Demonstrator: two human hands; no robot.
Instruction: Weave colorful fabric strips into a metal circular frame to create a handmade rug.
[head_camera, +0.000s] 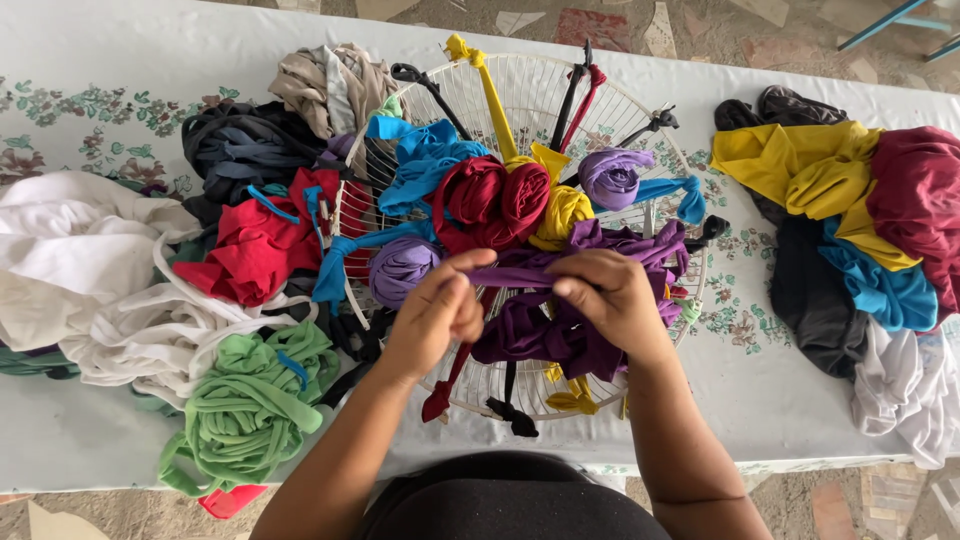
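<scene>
Pinched a purple fabric strip (520, 275) taut between left grip (437, 312) and right grip (608, 296), fingers curled, forearms angled inward. Beneath, white wire grille (520, 90) on tabletop (780, 400); green bundle (255, 400) left of left grip.

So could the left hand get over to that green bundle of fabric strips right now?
Probably yes, once it lets go. The left hand is pinching a dark purple strip together with the right hand. The green bundle lies on the table's near left, uncovered, with nothing between it and that hand.
</scene>
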